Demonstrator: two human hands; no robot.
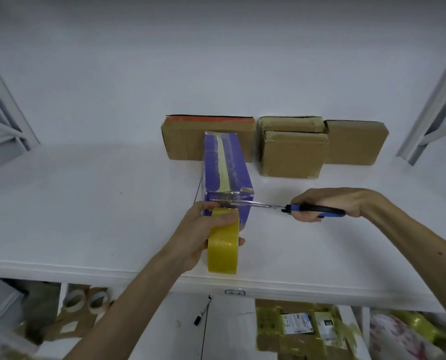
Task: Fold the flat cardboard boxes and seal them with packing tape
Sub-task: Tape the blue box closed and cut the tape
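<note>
Purple box (227,175): folded, standing lengthwise on the white table (86,203), its near end facing the person. A pale strip of tape (223,162) runs along its top face and over the near edge.

Tape roll (223,252): yellow, held upright on edge, just in front of the purple box's near end and touching it at the top. Whether its lower rim rests on the table cannot be told.

Left hand (198,229): grasping the tape roll, fingers curled over its upper rim and thumb behind, directly before the box.

Scissors (276,206): blue and black handles, blades pointing left and meeting the tape at the box's near end, just above the roll.

Right hand (328,203): clenched around the scissor handles, to the right of the box and clear of it.

Brown cardboard boxes, three, against the back wall: one with an orange top edge (185,141) behind the purple box, a taped one (292,154) in the middle, a third (356,142) at the right.

Lower shelf: two tape rolls (86,301), a black marker (202,311), a labelled parcel (302,326).
</note>
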